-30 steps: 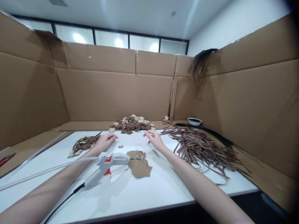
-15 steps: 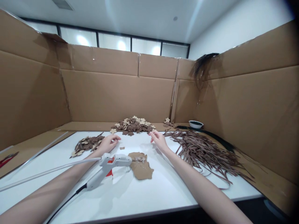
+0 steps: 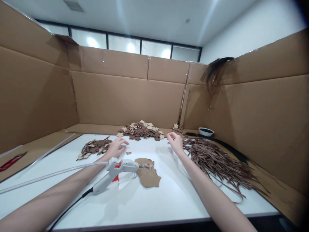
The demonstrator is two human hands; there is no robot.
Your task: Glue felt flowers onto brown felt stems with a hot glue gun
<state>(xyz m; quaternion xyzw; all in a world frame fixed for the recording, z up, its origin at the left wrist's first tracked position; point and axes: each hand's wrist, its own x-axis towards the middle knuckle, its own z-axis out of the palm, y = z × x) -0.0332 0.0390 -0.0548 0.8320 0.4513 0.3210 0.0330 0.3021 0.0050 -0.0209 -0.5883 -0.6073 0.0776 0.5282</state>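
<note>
Strips (image 3: 212,158) pile touches slack right hand (image 3: 177,144); flat left hand (image 3: 117,147) nears one scrap (image 3: 128,153).

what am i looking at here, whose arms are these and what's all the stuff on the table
There is no machine here: a person wears a camera on the head, so you look forward and down along their own two bare arms. The one picture comes from that camera.

The white table is walled in by cardboard. The left hand lies flat on the table beside a pile of brown leaf shapes and holds nothing. The right hand hovers, fingers loosely open and empty, at the edge of a heap of brown strips.

Nearer the camera lie a white glue gun with its cord and a scrap of cardboard. At the back are a pile of small flower shapes and a small bowl.
</note>
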